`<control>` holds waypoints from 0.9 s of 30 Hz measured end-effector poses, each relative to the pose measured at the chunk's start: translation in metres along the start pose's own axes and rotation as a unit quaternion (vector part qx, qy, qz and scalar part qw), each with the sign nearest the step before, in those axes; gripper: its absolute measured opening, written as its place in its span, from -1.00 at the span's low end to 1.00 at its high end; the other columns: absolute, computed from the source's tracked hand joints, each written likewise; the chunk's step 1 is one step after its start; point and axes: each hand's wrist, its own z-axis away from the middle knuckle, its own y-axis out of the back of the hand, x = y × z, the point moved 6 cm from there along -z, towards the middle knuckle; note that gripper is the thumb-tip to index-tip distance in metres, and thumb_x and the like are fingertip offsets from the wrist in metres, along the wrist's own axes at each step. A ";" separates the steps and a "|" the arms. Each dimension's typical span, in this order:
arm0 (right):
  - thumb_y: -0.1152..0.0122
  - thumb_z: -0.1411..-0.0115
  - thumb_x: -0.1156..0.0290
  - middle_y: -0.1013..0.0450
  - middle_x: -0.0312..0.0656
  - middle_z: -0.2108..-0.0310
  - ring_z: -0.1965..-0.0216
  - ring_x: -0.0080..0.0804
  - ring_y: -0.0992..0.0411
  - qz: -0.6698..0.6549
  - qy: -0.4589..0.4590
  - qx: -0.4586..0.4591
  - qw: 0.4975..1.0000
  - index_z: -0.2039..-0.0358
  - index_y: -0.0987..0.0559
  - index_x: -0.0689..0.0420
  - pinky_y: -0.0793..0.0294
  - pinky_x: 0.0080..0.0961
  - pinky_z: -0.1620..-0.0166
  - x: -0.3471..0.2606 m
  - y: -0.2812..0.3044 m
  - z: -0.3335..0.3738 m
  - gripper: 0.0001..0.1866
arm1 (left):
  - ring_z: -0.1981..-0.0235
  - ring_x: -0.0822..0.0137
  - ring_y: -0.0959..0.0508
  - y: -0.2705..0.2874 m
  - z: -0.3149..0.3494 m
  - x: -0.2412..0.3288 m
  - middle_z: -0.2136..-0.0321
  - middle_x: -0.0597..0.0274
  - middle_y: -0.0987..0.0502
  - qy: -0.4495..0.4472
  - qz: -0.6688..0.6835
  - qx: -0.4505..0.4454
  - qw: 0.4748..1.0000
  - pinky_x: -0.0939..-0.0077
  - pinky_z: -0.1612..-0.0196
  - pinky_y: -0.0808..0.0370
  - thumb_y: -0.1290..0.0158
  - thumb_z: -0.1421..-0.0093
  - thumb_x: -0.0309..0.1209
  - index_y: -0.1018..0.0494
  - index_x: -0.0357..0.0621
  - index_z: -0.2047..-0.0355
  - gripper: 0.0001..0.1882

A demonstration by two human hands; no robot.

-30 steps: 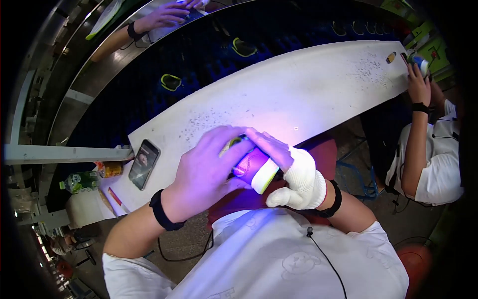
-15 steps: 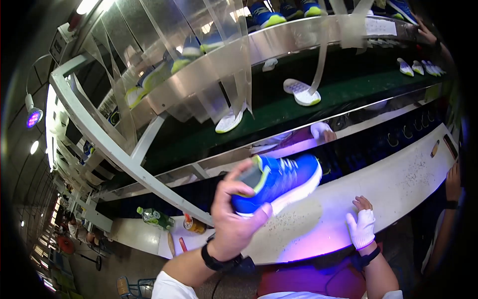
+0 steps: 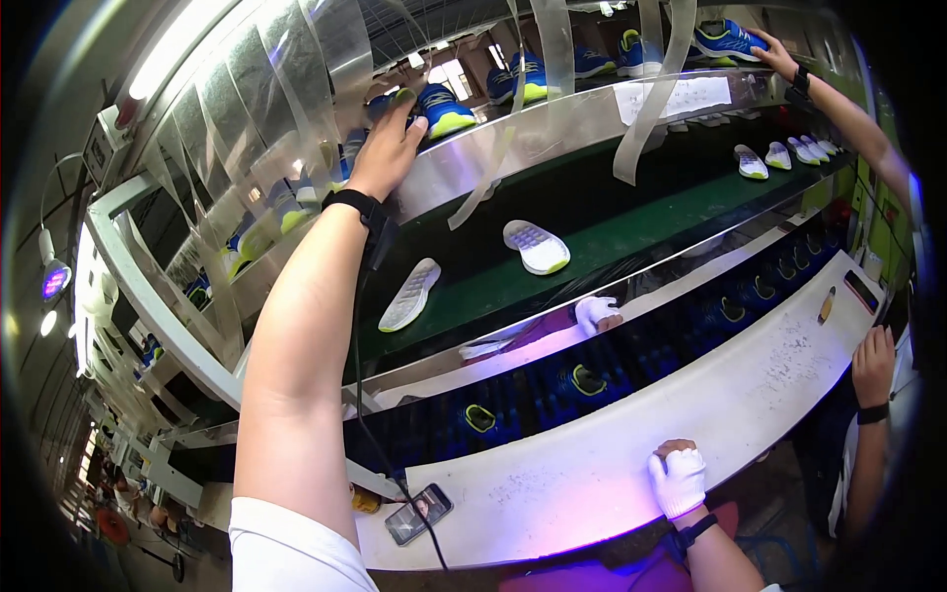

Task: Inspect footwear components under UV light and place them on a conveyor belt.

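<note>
My bare left hand [image 3: 387, 153], with a black band on its wrist, reaches up to the raised metal shelf. Its fingers are round a blue sneaker [image 3: 377, 107] that they partly hide, so the grip shows only in part. Touching or close beside my thumb stands another blue sneaker [image 3: 446, 111] with a lime sole edge. My right hand [image 3: 679, 481], in a white fingerless glove, rests at the near edge of the white worktable [image 3: 552, 493]. Its fingers are curled in and nothing shows in them.
White soles [image 3: 538, 247] lie on the green belt [image 3: 464, 266] below the shelf. Blue uppers [image 3: 587, 380] sit in a dark lower channel. Clear plastic strips [image 3: 641, 109] hang before the shelf. A phone [image 3: 419, 513] and cable lie left. A co-worker's hand [image 3: 774, 54] holds a sneaker at upper right.
My left hand has carried the blue sneaker from above the worktable up to the shelf. My right hand's fingers have curled in. The co-worker's hand now grips a sneaker on the shelf.
</note>
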 end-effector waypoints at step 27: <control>-0.36 -0.29 0.12 -0.65 -0.02 0.16 0.04 0.02 -0.58 -0.110 -0.006 -0.042 0.993 0.07 -0.70 0.16 -0.56 -0.10 -0.09 0.010 0.015 -0.005 -0.62 | -0.24 0.00 -0.55 -0.124 0.434 0.352 -0.09 -0.01 -0.61 0.161 0.452 -0.198 0.855 0.14 -0.38 -0.44 -0.31 -0.33 -0.39 -0.57 -0.20 -0.01 -0.69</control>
